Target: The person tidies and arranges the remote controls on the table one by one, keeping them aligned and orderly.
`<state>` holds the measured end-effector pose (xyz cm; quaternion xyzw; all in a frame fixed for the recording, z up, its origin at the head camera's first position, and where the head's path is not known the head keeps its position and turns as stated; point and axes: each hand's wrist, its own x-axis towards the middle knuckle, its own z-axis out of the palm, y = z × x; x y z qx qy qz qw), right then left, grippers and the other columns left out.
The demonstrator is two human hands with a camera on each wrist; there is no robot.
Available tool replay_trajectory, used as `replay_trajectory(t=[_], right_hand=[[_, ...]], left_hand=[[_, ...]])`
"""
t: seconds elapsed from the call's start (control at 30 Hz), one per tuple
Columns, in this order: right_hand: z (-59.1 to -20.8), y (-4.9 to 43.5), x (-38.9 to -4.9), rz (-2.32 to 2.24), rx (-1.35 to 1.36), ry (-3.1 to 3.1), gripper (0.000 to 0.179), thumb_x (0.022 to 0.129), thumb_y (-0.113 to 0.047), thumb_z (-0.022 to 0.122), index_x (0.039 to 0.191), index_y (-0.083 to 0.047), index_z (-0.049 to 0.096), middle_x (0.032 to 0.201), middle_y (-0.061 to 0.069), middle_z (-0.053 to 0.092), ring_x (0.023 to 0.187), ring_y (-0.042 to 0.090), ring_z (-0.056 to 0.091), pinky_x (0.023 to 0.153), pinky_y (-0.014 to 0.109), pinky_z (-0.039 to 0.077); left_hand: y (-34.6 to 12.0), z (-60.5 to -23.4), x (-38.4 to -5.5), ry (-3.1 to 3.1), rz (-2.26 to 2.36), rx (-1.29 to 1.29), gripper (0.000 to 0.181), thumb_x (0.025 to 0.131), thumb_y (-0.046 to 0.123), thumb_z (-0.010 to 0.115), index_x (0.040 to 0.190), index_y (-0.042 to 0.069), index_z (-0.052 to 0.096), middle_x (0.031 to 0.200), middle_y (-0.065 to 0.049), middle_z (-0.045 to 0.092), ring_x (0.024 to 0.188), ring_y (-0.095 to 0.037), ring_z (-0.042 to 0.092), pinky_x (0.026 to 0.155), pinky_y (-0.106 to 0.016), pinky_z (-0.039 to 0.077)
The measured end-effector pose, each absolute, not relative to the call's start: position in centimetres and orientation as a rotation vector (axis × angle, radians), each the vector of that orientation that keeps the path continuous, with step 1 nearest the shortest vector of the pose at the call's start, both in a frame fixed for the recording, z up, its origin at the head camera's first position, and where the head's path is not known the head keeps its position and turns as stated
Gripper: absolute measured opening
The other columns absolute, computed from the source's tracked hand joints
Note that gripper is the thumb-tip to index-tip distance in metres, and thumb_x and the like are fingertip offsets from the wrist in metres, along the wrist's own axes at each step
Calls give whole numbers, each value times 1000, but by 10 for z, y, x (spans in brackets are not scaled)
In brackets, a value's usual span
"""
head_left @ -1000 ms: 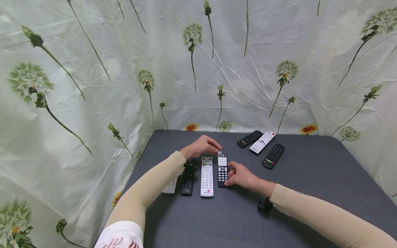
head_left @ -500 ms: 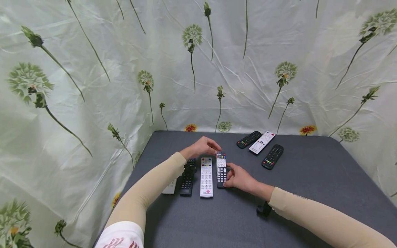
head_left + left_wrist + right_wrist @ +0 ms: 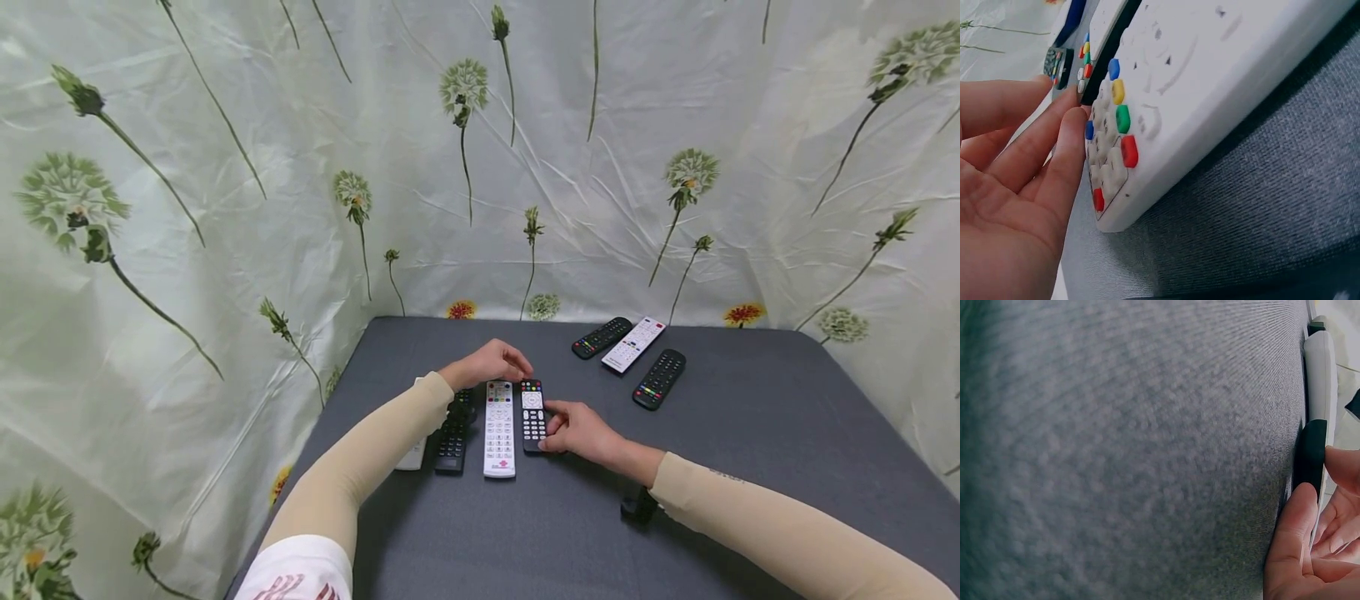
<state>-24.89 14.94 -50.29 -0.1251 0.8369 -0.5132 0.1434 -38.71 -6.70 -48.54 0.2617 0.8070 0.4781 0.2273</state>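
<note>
A black remote control (image 3: 533, 425) with a white upper panel and white keys lies between both hands. My right hand (image 3: 585, 435) holds its right side and near end between thumb and fingers; in the right wrist view, a dark remote end (image 3: 1311, 453) shows against that hand. At the far end, my left hand (image 3: 493, 363) touches the remote with nearly straight fingers. Its fingertips (image 3: 1072, 119) reach past a white remote (image 3: 1210, 81) in the left wrist view. That white remote lies just left of the black one, almost parallel, with a narrow gap.
Farther left lie another black remote (image 3: 452, 442) and a white one (image 3: 412, 455), both partly hidden by the left arm. At the back right are a black remote (image 3: 603, 337), a white remote (image 3: 633, 344) and another black remote (image 3: 660, 379). A floral curtain hangs behind the grey table (image 3: 525, 533).
The held remote's far end has come nearer and slightly left, towards the white remote. My left hand has moved nearer with it. The right hand keeps its hold, with little movement.
</note>
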Motion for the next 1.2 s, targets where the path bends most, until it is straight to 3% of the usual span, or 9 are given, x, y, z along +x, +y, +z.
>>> replay_trajectory(t=[0.6, 0.9, 1.03, 1.2], right_hand=[[-502, 149, -247, -1465, -387, 2448, 80, 77, -8, 83, 143, 13, 44, 83, 5, 65, 68, 14, 59, 56, 26, 50], [-501, 150, -247, -1471, -392, 2404, 78, 80, -8, 81, 144, 15, 42, 84, 6, 66, 68, 13, 60, 57, 27, 52], [-493, 154, -248, -1512, -341, 2311, 70, 88, -7, 73, 145, 14, 40, 90, 9, 68, 77, 16, 64, 68, 32, 59], [-481, 166, -258, -1574, -257, 2285, 47, 97, -9, 63, 138, 11, 53, 99, 16, 70, 85, 21, 66, 76, 39, 60]], left_hand=[[-69, -487, -393, 2189, 1303, 717, 24, 95, -1, 61, 107, 12, 78, 106, -1, 74, 99, -18, 69, 84, -36, 57], [-67, -486, -391, 2189, 1334, 690, 20, 97, 3, 62, 108, 8, 77, 103, -3, 74, 95, -20, 70, 81, -35, 57], [-63, -482, -387, 2197, 1397, 639, 22, 99, 6, 60, 116, 1, 74, 104, -5, 74, 93, -20, 69, 80, -35, 58], [-51, -473, -380, 2179, 1553, 498, 28, 101, 4, 58, 125, -6, 66, 108, -15, 72, 94, -23, 70, 85, -37, 58]])
